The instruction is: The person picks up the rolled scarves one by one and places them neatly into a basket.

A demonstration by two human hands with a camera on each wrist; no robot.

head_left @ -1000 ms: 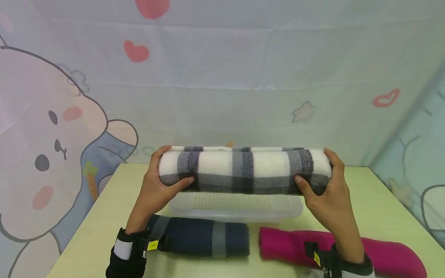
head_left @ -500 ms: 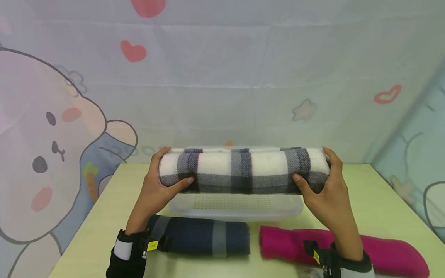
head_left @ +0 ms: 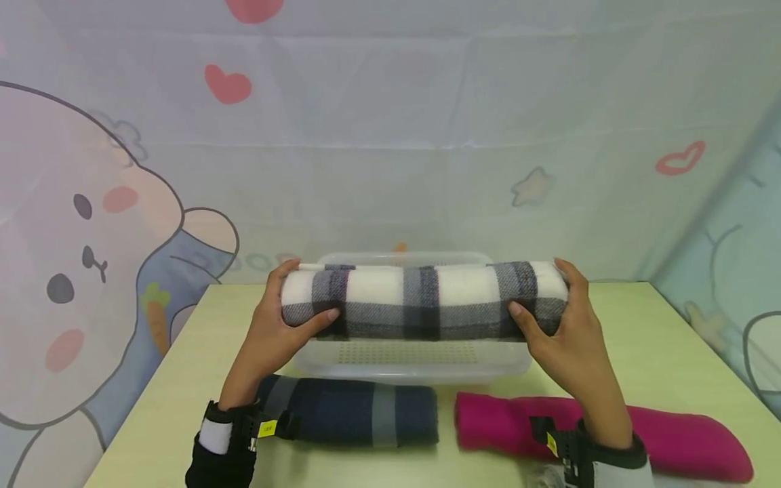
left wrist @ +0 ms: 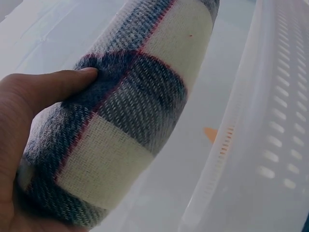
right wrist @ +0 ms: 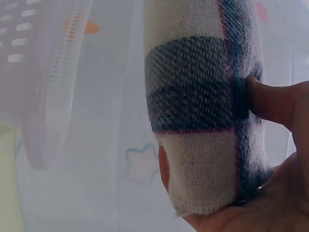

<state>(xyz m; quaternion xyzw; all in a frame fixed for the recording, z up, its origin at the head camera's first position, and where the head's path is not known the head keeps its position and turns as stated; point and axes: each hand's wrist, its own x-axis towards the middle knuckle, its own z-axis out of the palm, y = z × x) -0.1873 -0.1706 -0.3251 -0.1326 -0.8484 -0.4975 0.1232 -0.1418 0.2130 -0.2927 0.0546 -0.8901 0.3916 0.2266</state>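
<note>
A rolled plaid blanket (head_left: 421, 300), white with dark checks, hangs level above a clear plastic basket (head_left: 415, 362). My left hand (head_left: 274, 325) grips its left end and my right hand (head_left: 564, 325) grips its right end, thumbs on the near side. In the left wrist view the roll (left wrist: 120, 125) fills my left hand (left wrist: 29, 145), with the basket's slotted wall (left wrist: 260, 121) beside it. The right wrist view shows the roll (right wrist: 203, 111) held in my right hand (right wrist: 270, 159), the basket's wall (right wrist: 43, 82) at the left.
A navy rolled blanket (head_left: 354, 412) lies on the pale table (head_left: 665, 352) in front of the basket, partly under my left wrist. A magenta rolled blanket (head_left: 671, 440) lies at the front right. A printed curtain backs the table.
Both hands have carried the plaid roll slightly away and down, so that it now sits lower over the basket, whose far rim shows above the roll.
</note>
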